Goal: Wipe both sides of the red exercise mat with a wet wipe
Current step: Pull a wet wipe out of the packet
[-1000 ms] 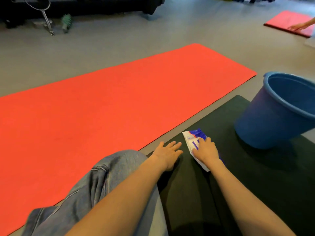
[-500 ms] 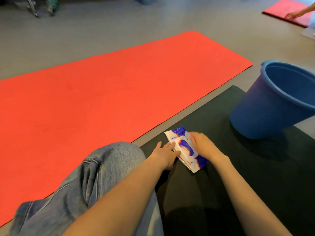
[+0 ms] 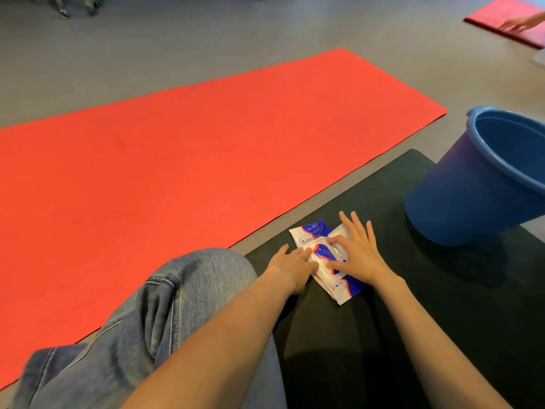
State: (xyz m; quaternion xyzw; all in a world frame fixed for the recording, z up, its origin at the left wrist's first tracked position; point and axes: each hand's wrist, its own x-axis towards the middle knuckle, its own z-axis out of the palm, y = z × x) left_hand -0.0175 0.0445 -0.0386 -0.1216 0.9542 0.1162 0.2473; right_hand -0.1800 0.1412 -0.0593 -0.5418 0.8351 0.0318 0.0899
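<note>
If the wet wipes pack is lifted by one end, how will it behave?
The wipes pack looks like glossy film, so it would probably sag and feel slippery. It lies flat on the black mat, so rolling seems unlikely.

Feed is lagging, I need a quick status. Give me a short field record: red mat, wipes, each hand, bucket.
red exercise mat: flat on the grey floor, no wipe on it
wet wipe pack: lying on the black mat
left hand: straight fingers rest on the pack's left edge
right hand: index and thumb on the flap, other fingers spread; pinch unclear
blue bucket: right of the pack, apart from it
wiping: not yet begun
</note>
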